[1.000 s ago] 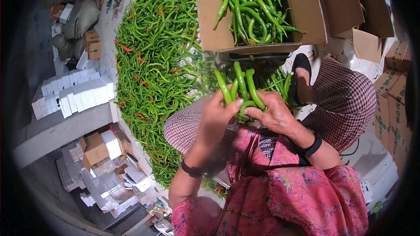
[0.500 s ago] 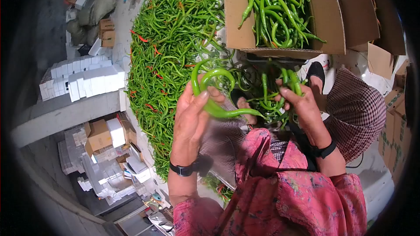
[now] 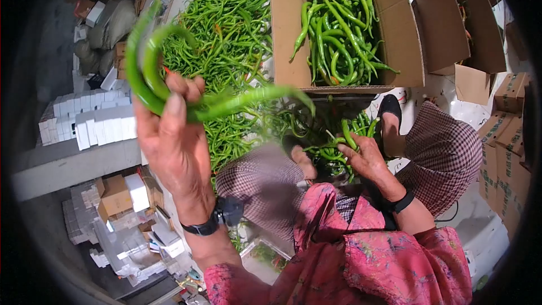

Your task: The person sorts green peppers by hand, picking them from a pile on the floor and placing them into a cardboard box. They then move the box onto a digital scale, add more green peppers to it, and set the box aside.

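My left hand (image 3: 180, 135) is raised at the left, closed around a few long curved green chili peppers (image 3: 134, 73). Their ends stick out on both sides and are slightly blurred. Lower and to the right, my right hand (image 3: 370, 161) pinches a green chili pepper (image 3: 348, 134) between thumb and fingers. It is just over a heap of green chili peppers (image 3: 332, 153) between my feet; whatever holds that heap is mostly hidden. Straight ahead stands an open cardboard box (image 3: 288, 34) with many green chili peppers (image 3: 339, 28) inside.
A broad pile of green peppers (image 3: 226, 28) with some red ones covers the floor at the left. More open cardboard boxes (image 3: 440, 22) stand at the right, near stacked closed cartons (image 3: 502, 164). White boxes (image 3: 104, 127) and a ledge (image 3: 84, 161) are farther left.
My left hand has moved up and left with its peppers, away from my right hand. My right hand has shifted slightly down and left, over the heap. The view has shifted a little.
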Motion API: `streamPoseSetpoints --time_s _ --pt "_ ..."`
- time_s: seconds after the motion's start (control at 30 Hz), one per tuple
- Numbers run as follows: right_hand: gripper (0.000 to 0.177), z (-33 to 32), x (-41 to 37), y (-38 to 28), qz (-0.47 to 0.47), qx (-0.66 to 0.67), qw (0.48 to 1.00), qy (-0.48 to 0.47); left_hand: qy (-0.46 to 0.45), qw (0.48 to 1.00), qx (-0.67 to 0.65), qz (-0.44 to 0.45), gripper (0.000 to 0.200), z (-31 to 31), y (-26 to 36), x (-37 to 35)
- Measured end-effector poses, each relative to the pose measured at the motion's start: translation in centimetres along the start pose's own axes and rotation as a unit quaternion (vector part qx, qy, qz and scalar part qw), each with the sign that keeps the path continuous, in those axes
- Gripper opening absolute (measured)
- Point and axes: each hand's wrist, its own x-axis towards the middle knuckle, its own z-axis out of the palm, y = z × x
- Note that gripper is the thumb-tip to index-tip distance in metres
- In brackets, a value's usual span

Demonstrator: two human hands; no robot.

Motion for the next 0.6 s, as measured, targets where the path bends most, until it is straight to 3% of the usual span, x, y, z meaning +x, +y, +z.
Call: streamPoseSetpoints --time_s 0.03,0.07,0.1,0.13,0.2,0.27,0.3,0.37,0.4,0.43,0.47,0.53,0.6 --pt "0.036 -0.1 0.0 -0.6 0.000 -0.002 1.000 0.005 0.010 0.998 0.027 0.047 0.038 2.1 0.5 1.2" --pt "0.034 -0.3 -0.3 -1.4 0.023 0.124 0.992 -0.019 0.019 0.994 0.054 0.093 0.034 4.3 0.3 2.1" --pt "0.033 -0.6 -0.3 -2.1 0.044 0.248 0.967 -0.041 -0.028 0.986 0.113 0.123 0.037 5.5 -0.6 2.7" --pt "0.033 -0.8 -0.2 -2.5 0.045 0.248 0.967 -0.036 -0.075 0.971 0.171 0.151 0.039 6.5 -1.7 3.3" --pt "0.037 -1.0 -0.4 -2.9 0.024 0.314 0.943 -0.105 -0.269 0.867 0.330 0.258 0.046 8.2 -5.1 4.8" --pt "0.038 -1.7 -0.6 -3.8 0.019 0.388 0.913 -0.122 -0.411 0.783 0.375 0.277 0.045 8.9 -8.6 3.6" --pt "0.038 -2.1 -0.8 -4.5 0.012 0.404 0.908 -0.113 -0.415 0.784 0.373 0.271 0.045 8.3 -9.2 2.7" --pt "0.033 -2.4 -0.8 -4.6 0.015 0.395 0.914 -0.093 -0.357 0.843 0.370 0.158 0.035 6.9 -8.7 0.5" --pt "0.033 -2.2 -1.0 -4.5 0.021 0.399 0.912 -0.093 -0.362 0.842 0.370 0.153 0.035 6.1 -7.6 -0.9" --pt "0.030 -2.1 -1.1 -4.7 -0.044 0.345 0.936 -0.055 -0.288 0.905 0.307 -0.067 0.030 5.3 -6.0 -2.4" --pt "0.028 -2.0 -1.1 -4.9 -0.110 0.286 0.952 -0.016 -0.194 0.913 0.226 -0.281 0.025 4.7 -4.9 -3.4" --pt "0.027 -1.5 -1.2 -4.8 -0.152 0.232 0.961 0.003 -0.222 0.872 0.228 -0.372 0.025 3.4 -5.6 -5.5" --pt "0.026 -1.1 -1.4 -4.7 -0.241 0.119 0.962 0.050 -0.235 0.863 0.211 -0.395 0.029 2.2 -7.7 -8.2"
